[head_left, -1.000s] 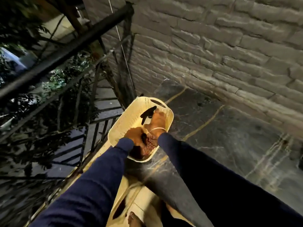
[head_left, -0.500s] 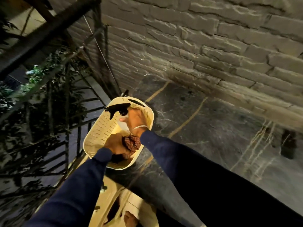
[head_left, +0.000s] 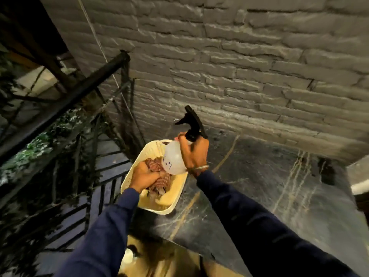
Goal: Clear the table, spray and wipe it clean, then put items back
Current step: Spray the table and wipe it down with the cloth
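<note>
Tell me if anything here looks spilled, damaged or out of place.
Nothing stands out. The right hand holds a translucent plastic spray bottle with a black trigger head above the cream perforated plastic basket, and the left hand grips a reddish checked cloth inside it. The dark marble tabletop shows no spill.

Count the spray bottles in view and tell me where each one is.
1. The spray bottle is in the right hand, lifted above the basket. The cloth may hide more inside.
</note>
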### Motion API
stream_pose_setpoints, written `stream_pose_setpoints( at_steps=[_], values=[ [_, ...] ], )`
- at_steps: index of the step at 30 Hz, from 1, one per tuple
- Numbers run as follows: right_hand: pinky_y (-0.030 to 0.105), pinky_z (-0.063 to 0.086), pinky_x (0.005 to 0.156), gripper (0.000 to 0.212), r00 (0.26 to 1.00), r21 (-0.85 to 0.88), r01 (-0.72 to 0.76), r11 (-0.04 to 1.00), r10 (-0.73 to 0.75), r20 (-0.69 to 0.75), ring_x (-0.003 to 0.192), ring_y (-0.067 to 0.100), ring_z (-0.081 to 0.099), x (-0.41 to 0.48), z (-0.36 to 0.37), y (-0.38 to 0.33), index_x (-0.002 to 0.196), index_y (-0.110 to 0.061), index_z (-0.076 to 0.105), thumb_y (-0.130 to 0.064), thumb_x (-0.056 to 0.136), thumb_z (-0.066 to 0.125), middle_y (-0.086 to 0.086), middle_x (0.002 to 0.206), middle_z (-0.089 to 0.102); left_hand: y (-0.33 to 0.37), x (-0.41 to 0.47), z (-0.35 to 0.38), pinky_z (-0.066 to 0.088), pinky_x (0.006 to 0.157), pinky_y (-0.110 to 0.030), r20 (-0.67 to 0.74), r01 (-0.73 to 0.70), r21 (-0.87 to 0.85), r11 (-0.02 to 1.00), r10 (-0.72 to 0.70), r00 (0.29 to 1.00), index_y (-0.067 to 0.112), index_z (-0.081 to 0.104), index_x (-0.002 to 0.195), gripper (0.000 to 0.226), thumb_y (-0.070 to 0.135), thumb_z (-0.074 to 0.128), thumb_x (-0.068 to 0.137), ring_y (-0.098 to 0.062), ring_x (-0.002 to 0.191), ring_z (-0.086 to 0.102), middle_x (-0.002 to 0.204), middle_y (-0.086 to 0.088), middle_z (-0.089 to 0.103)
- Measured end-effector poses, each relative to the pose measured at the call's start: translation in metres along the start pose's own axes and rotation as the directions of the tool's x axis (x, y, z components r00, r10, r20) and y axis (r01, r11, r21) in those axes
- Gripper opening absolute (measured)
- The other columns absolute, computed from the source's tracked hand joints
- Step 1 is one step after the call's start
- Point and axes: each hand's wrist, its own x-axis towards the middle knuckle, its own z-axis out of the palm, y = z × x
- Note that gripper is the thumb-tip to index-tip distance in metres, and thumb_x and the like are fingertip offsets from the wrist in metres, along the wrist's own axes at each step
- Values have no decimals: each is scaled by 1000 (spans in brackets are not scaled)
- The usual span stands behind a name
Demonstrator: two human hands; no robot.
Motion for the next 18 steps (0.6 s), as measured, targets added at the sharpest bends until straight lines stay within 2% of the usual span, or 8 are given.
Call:
stream_pose_setpoints(
  at_steps=[3,5,7,9,11,14,17,18],
  values=[
    [31,46,55,27,992,-97,127,987,-129,-13,62,22,61,-9,-37,-16,92,-1,62,-26,83,60,12,73,64,36,-11,2,44,91,-25,-77,-89,-34,995,87,993,10,73,113,37,19,81,78,-18,106,64,113,-3,71],
    [25,40,54,27,982,-202,183,962,-188,-5,59,16,55,-16,-63,-20,107,-3,59,-21,87,60,8,79,57,54,-12,8,51,97,-32,-103,-150,-116,982,138,985,17,72,113,42,31,82,75,-19,109,68,115,-2,73],
    [29,45,58,28,989,-227,133,965,-144,-31,67,17,61,-18,-87,-17,114,-10,53,-22,90,62,8,86,60,71,-14,22,54,97,-36,-102,-209,-159,965,194,976,23,70,117,60,52,82,66,-15,107,69,115,3,74],
    [36,54,67,34,991,-163,32,986,-52,-123,78,18,69,-23,-119,-12,116,-20,43,-25,91,64,7,91,68,92,-23,44,53,93,-31,-30,-247,-196,949,246,969,23,71,116,60,53,84,66,-10,103,67,111,7,73],
    [30,56,69,40,982,-150,-27,988,-2,-187,77,13,70,-26,-150,-2,124,-21,40,-22,92,64,6,92,70,108,-32,66,52,92,-27,59,-265,-214,940,283,957,23,71,117,64,56,85,64,-5,101,66,110,12,72],
    [29,49,65,39,956,-246,-114,963,39,-290,73,20,65,-35,-198,16,125,-12,46,-21,92,64,3,86,65,116,-35,108,55,92,-31,205,-272,-188,944,308,929,19,74,109,80,70,83,49,-10,100,70,106,7,75],
    [29,40,65,29,926,-292,-215,932,100,-364,72,21,57,-49,-244,41,112,-8,53,-23,91,67,-1,79,56,112,-42,151,58,86,-35,331,-215,-124,969,245,911,15,76,96,63,57,90,52,-16,91,71,94,2,75],
    [29,40,65,28,923,-285,-229,931,115,-367,70,20,54,-55,-260,50,110,-8,54,-22,90,67,-3,77,54,111,-46,167,60,85,-37,369,-197,-132,972,232,900,13,77,96,71,61,91,46,-17,90,72,93,1,75]
  ],
)
